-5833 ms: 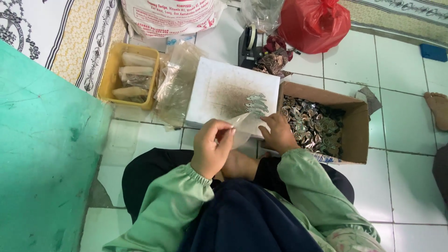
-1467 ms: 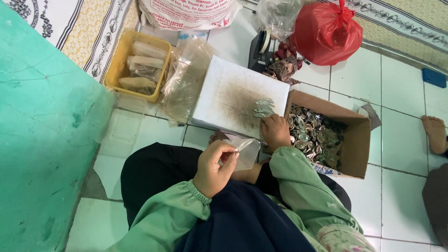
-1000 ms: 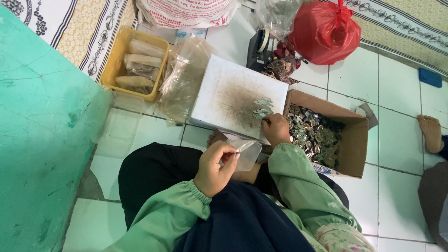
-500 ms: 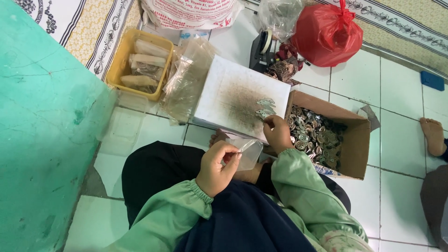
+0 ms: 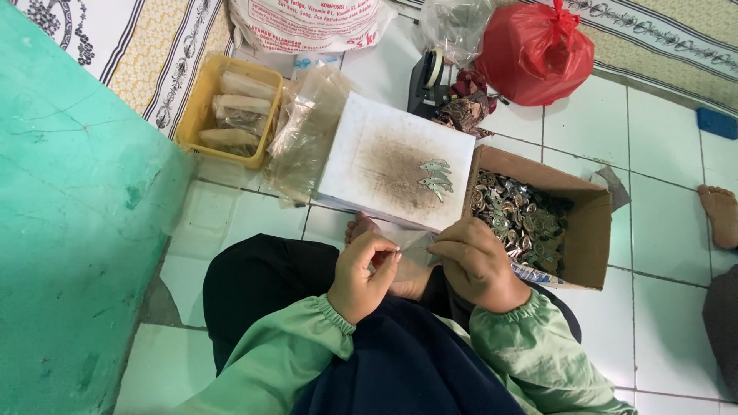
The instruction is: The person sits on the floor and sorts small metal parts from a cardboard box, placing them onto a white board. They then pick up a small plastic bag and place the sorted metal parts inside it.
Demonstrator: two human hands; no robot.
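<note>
The small clear plastic bag is held between both hands just above the person's lap, at the six o'clock edge of the white board. The left hand pinches the bag's left edge between thumb and forefinger, fingertips pressed together on the film. The right hand is curled over the bag's right side; its fingers seem closed on the film, though whether they also hold a metal piece I cannot tell. A bare foot of the person shows just beyond the left hand.

Beyond the hands lies the white rectangular board with a brown-stained middle, bearing a few small silvery metal pieces towards its three o'clock edge. Touching the board at three o'clock is the open brown cardboard box filled with many small metal trinkets. At the board's nine o'clock sits a loose stack of clear plastic bags, then a yellow plastic basket of filled packets. Farther off, at twelve to one o'clock, stand a black tape dispenser and a knotted red plastic bag. Another person's bare foot rests on the tiles at three o'clock.

The film is thin and slick, so a slack pinch could let the bag's mouth close or slip, and pieces could drop into the lap folds.
</note>
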